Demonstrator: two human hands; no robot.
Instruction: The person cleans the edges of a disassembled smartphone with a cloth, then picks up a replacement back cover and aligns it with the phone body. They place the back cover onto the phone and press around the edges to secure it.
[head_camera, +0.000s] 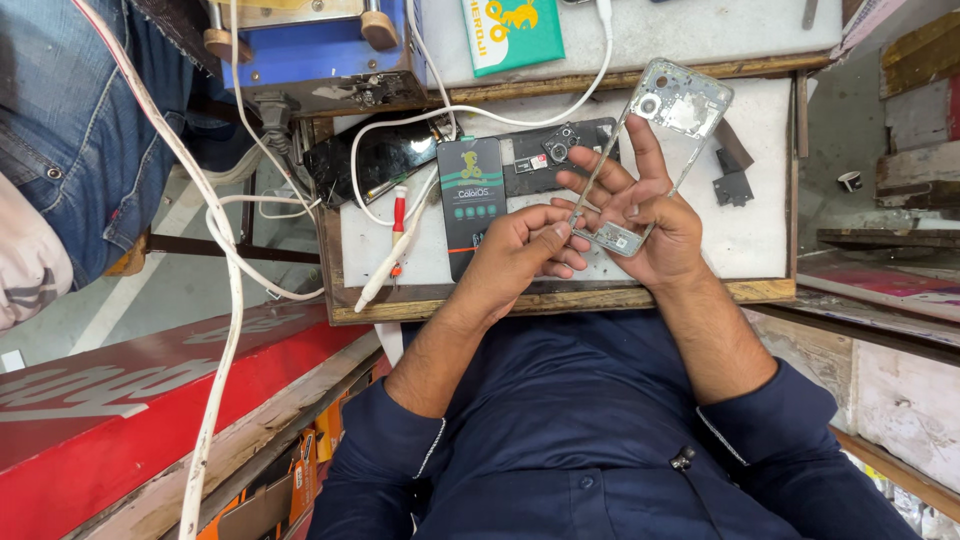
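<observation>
Centrally, the right hand (648, 215) grips a silver phone frame (655, 140) tilted over the white mat (760, 200); the left hand (525, 245) pinches its lower edge, close to the bench's front edge (560, 300).

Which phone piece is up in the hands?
The silvery see-through phone frame, gripped by the right hand. The black phone and dark back piece lie flat.
</observation>
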